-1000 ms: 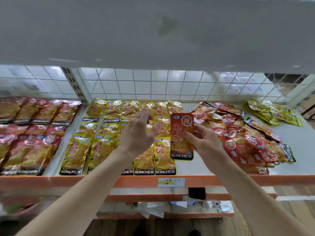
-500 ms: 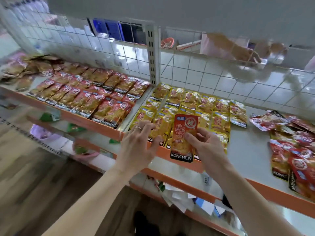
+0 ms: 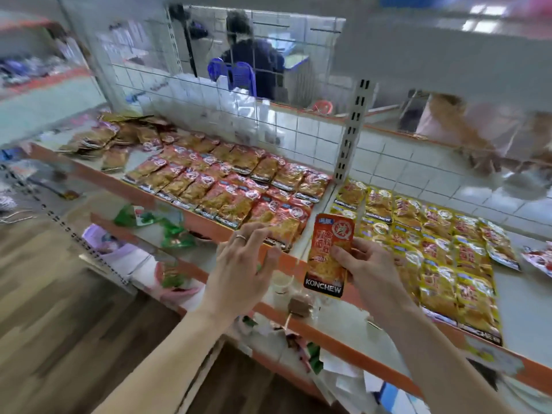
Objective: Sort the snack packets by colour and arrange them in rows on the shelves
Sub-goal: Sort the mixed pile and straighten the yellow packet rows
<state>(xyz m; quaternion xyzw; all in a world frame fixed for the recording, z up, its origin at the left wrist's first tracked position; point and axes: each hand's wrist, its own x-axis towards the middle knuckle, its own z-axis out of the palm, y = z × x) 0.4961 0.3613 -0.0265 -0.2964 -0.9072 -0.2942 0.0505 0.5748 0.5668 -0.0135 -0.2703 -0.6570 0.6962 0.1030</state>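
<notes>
My right hand (image 3: 369, 268) pinches an orange-red KONCHEW packet (image 3: 328, 253) upright in front of the shelf's orange front edge (image 3: 334, 342). My left hand (image 3: 242, 271), a ring on one finger, hovers just left of the packet with fingers spread and holds nothing. Behind it, red packets (image 3: 227, 186) lie in rows on the left shelf section. Yellow packets (image 3: 430, 246) lie in rows on the right section. A few loose red packets (image 3: 537, 258) show at the far right edge.
A loose heap of brownish packets (image 3: 119, 138) lies at the shelf's far left. A white slotted upright (image 3: 349, 135) divides the two sections, with a wire grid (image 3: 239, 94) behind. Lower shelves (image 3: 167, 234) hold mixed clutter. A person (image 3: 248, 58) sits beyond the grid. Wooden floor (image 3: 59, 324) lies at left.
The view has swung to the left, bringing the red rows and the far-left heap into sight. My right hand keeps the packet, and both hands now sit before the red section's right end.
</notes>
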